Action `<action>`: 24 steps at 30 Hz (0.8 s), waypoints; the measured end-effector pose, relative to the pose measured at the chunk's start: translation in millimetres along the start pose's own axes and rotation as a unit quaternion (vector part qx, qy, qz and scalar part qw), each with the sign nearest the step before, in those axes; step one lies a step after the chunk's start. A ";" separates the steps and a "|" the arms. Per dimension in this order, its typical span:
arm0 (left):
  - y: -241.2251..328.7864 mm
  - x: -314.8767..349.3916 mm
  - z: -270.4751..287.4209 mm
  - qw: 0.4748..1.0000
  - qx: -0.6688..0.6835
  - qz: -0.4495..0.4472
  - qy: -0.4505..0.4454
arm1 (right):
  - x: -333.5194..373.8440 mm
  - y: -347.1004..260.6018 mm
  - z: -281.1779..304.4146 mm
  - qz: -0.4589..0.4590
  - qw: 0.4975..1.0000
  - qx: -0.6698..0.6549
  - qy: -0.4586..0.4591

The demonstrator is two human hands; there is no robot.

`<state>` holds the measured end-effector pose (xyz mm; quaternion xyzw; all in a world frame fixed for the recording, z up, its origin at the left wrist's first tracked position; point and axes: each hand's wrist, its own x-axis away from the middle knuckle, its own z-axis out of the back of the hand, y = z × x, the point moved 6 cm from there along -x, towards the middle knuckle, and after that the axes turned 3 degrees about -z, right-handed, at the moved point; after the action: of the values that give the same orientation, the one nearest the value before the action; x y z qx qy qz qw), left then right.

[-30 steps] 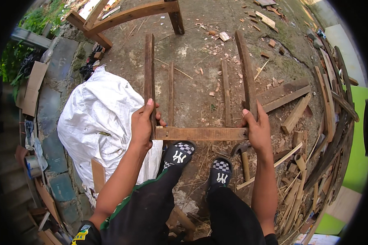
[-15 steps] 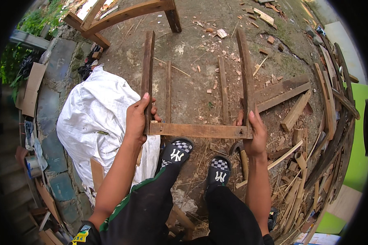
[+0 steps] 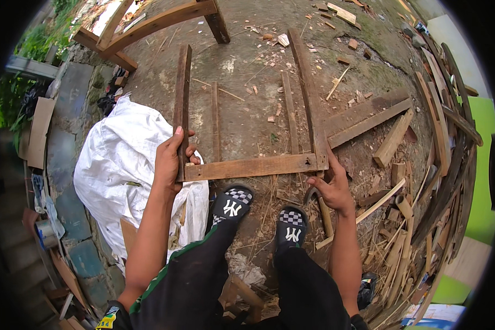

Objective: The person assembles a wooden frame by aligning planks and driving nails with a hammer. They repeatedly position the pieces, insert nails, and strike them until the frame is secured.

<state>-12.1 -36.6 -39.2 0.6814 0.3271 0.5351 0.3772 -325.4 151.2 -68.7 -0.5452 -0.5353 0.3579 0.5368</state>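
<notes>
A brown wooden frame [image 3: 250, 168] is held out over the ground, its crossbar nearest me and two long side posts running away. Two thinner wooden bars show farther down between the posts. My left hand [image 3: 169, 157] is wrapped round the left corner, thumb up along the post. At the right corner, my right hand [image 3: 335, 186] grips from below, its thumb beneath the crossbar's end and its fingers partly hidden behind the post. The frame tilts, with its right end higher in view. A dark nail or hole mark shows near the crossbar's right end.
A white sack [image 3: 121, 159] lies at the left beside a stone wall [image 3: 71, 209]. Another wooden frame [image 3: 159, 25] stands at the far left. Thick planks [image 3: 368, 121] lie at the right, near a pile of scrap wood [image 3: 396, 258]. Wood chips litter the ground.
The wooden frame has shifted left and tilted, its right end rising. My right hand has slid from the post down to the corner, its thumb now below the crossbar. My left hand keeps its grip.
</notes>
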 end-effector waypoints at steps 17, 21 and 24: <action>0.1 1.8 -2.7 1.000 -0.019 0.007 -0.018 | -2.7 19.9 15.5 -0.067 0.990 0.086 -0.086; -0.6 2.1 -1.4 1.000 -0.013 0.002 -0.002 | -6.6 13.9 6.0 -0.010 0.988 -0.149 0.033; -4.6 1.0 4.9 1.000 0.011 0.004 0.006 | -22.2 -14.2 -13.3 -0.096 0.988 -0.055 0.107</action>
<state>-7.3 -34.3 -43.4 0.6838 0.3322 0.5371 0.3655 -319.2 124.9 -56.8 -0.5546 -0.5439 0.2144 0.5922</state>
